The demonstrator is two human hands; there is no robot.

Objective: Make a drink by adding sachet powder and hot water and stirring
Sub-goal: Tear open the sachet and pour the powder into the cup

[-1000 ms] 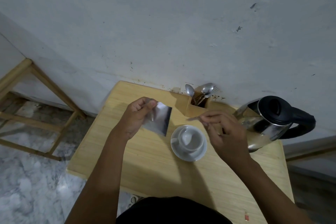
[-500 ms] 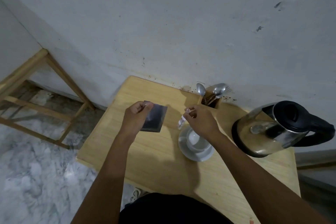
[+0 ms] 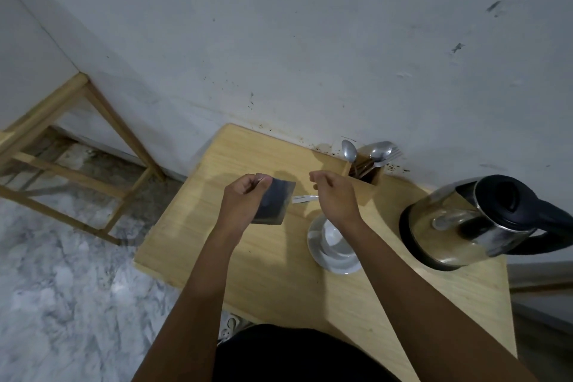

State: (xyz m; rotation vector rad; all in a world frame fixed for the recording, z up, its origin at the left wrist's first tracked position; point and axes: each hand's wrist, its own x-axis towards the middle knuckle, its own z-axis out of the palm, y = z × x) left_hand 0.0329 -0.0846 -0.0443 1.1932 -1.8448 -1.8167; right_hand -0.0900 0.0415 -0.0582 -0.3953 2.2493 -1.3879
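Pinching the top corner of a dark, shiny sachet [image 3: 274, 201] between thumb and fingers, the left hand [image 3: 245, 198] holds it up above the wooden bench [image 3: 217, 245], the flat packet hanging down and to the right of the knuckles. The right hand [image 3: 335, 195] hovers just beside it, over the far edge of the white cup [image 3: 336, 240]; its fingers are curled loosely inward, and whether they grip anything cannot be told from this angle. A small pale strip [image 3: 304, 198] shows between the two hands, close under the right fingers, but whether it is held or lying on the bench is unclear. The cup stands on a white saucer [image 3: 338, 263] near the middle of the bench, partly hidden by the right wrist. Behind it, against the wall [image 3: 310, 40], a wooden cutlery holder [image 3: 369, 175] carries spoons [image 3: 348, 150] and a fork standing upright. A steel kettle [image 3: 459, 226] with a black lid and handle sits on the right side of the bench, apart from the saucer. A wooden frame [image 3: 62, 146] stands on the marble floor [image 3: 55, 288] to the left.
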